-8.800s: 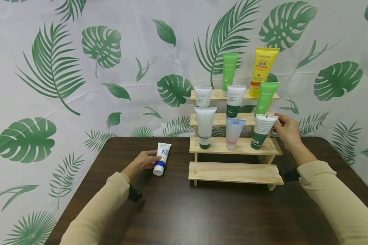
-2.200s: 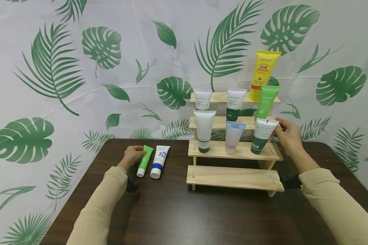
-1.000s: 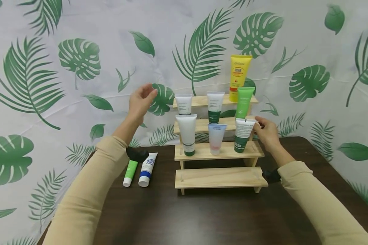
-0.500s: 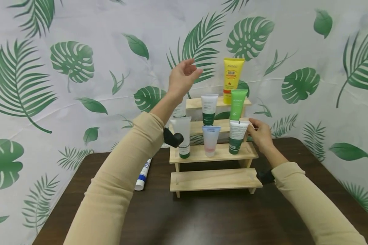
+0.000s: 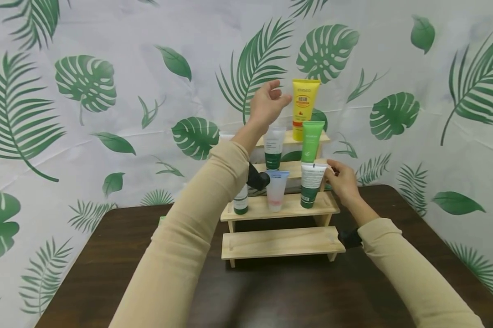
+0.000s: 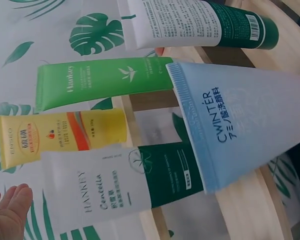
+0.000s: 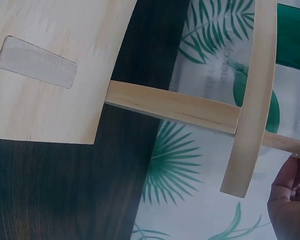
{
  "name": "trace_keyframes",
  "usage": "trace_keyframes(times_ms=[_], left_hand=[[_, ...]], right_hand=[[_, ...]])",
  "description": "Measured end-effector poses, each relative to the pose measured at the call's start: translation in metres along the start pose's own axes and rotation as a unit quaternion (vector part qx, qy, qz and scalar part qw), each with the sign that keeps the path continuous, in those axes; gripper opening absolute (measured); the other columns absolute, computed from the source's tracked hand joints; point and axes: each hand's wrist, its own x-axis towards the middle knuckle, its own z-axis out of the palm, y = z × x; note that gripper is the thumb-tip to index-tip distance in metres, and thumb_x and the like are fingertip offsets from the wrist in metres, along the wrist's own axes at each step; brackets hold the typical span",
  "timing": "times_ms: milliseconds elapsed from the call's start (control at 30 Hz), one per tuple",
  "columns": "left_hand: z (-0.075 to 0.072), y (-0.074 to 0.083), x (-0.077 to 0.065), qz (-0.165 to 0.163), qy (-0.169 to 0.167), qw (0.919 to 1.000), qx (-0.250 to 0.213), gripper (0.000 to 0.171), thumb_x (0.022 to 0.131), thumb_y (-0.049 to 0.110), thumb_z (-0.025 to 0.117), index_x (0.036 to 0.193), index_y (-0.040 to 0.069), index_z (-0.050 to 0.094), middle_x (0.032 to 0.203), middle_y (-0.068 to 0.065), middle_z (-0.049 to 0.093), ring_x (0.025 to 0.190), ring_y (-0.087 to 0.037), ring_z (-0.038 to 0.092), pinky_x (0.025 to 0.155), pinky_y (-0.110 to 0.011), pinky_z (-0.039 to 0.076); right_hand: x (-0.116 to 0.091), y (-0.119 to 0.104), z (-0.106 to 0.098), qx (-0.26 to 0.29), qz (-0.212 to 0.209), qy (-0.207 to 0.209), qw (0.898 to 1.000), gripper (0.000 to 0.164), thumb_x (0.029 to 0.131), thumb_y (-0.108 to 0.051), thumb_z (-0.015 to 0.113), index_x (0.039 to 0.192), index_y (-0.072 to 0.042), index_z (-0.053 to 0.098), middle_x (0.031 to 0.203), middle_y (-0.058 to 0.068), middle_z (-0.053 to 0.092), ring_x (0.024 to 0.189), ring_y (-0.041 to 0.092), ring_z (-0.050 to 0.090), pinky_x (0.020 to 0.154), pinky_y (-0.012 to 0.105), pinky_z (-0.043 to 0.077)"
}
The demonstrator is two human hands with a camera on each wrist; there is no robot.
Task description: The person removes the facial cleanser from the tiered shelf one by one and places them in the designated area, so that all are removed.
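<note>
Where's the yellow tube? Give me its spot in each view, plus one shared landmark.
Head: the yellow tube, upper part, right of centre.
Left wrist: yellow tube at left, sideways, just below the bright green tube.
Right wrist: not in it.
Shared landmark: the wooden stand, partly visible in all three.

A leaf-print cloth backdrop [image 5: 127,86], a dark table [image 5: 99,255] and a tiered wooden stand [image 5: 283,242] suggest a staged display area.

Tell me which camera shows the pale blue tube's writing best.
Left wrist: the pale blue tube is close, its lettering readable, though one end is cropped. The head view shows it upright but small; the right wrist view not at all.
</note>
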Motion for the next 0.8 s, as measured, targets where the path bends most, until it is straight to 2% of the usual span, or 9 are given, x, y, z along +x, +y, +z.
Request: trace_keyframes(times_ms=[100,200,300,433,533,600,667,767,800], left_hand=[[0.004,0.000,0.004,-0.004,-0.001,1.0000,-0.007,0.056,0.091,0.020,0.064,0.141,0.018,0.042,0.138,-0.002,0.050,0.125,-0.013,0.048,0.096,-0.023,0.046],[0.008,-0.001,0.007,-0.007,-0.003,0.9999,-0.008,0.058,0.090,0.019,0.065,0.142,0.019,0.040,0.140,-0.002,0.049,0.126,-0.013,0.048,0.096,-0.023,0.045],[0.013,-0.001,0.010,-0.008,-0.008,0.9999,-0.005,0.059,0.089,0.019,0.065,0.143,0.020,0.039,0.140,-0.002,0.048,0.127,-0.013,0.047,0.097,-0.023,0.045],[0.020,-0.001,0.014,-0.007,-0.013,0.9999,-0.005,0.061,0.089,0.018,0.066,0.143,0.021,0.038,0.141,-0.002,0.047,0.127,-0.013,0.046,0.098,-0.025,0.045],[0.023,-0.001,0.015,-0.008,-0.015,0.9998,-0.010,0.062,0.089,0.018,0.066,0.144,0.021,0.037,0.142,-0.003,0.047,0.128,-0.013,0.046,0.098,-0.026,0.045],[0.024,-0.002,0.016,-0.010,-0.013,0.9998,-0.012,0.063,0.089,0.018,0.066,0.144,0.021,0.036,0.142,-0.004,0.047,0.128,-0.013,0.046,0.098,-0.026,0.045],[0.025,-0.003,0.016,-0.011,-0.008,0.9999,-0.009,0.064,0.088,0.018,0.066,0.144,0.020,0.036,0.142,-0.004,0.047,0.128,-0.014,0.046,0.098,-0.026,0.045],[0.027,-0.004,0.018,-0.013,-0.003,0.9999,-0.005,0.064,0.089,0.018,0.066,0.144,0.020,0.036,0.142,-0.004,0.047,0.128,-0.014,0.046,0.098,-0.026,0.045],[0.028,-0.005,0.019,-0.012,-0.003,0.9999,-0.004,0.063,0.089,0.018,0.066,0.144,0.020,0.036,0.142,-0.004,0.047,0.128,-0.014,0.046,0.099,-0.027,0.045]], right_hand=[[0.000,-0.002,-0.001,0.000,-0.004,-0.001,1.000,0.047,0.097,-0.012,0.042,0.141,0.004,0.037,0.130,0.028,0.048,0.108,0.031,0.052,0.089,0.039,0.052],[-0.002,-0.003,-0.001,-0.001,-0.005,-0.004,1.000,0.047,0.097,-0.011,0.041,0.141,0.004,0.037,0.136,0.028,0.044,0.110,0.034,0.051,0.089,0.042,0.051],[-0.003,-0.003,-0.002,-0.004,-0.003,-0.007,1.000,0.047,0.097,-0.011,0.041,0.142,0.003,0.036,0.136,0.028,0.044,0.111,0.035,0.051,0.082,0.031,0.054],[-0.004,-0.002,-0.003,-0.001,-0.003,-0.005,1.000,0.047,0.097,-0.011,0.041,0.141,0.004,0.037,0.131,0.028,0.047,0.110,0.034,0.051,0.072,0.016,0.052],[-0.004,-0.001,-0.003,0.000,-0.008,-0.002,1.000,0.047,0.096,-0.010,0.041,0.141,0.004,0.037,0.132,0.028,0.046,0.109,0.033,0.051,0.079,0.027,0.055],[-0.004,0.001,-0.003,0.000,-0.008,-0.001,1.000,0.047,0.096,-0.009,0.041,0.141,0.004,0.037,0.135,0.028,0.045,0.109,0.033,0.051,0.079,0.028,0.055],[-0.004,0.002,-0.002,0.000,-0.008,-0.002,1.000,0.047,0.096,-0.009,0.041,0.141,0.004,0.037,0.136,0.027,0.044,0.110,0.034,0.052,0.084,0.037,0.054],[-0.004,0.002,-0.002,0.000,-0.006,-0.003,1.000,0.047,0.096,-0.009,0.041,0.141,0.003,0.037,0.136,0.027,0.045,0.110,0.034,0.052,0.083,0.034,0.054],[-0.004,0.001,-0.002,-0.001,-0.005,-0.004,1.000,0.047,0.096,-0.009,0.041,0.141,0.003,0.037,0.135,0.027,0.045,0.110,0.034,0.052,0.085,0.036,0.054]])
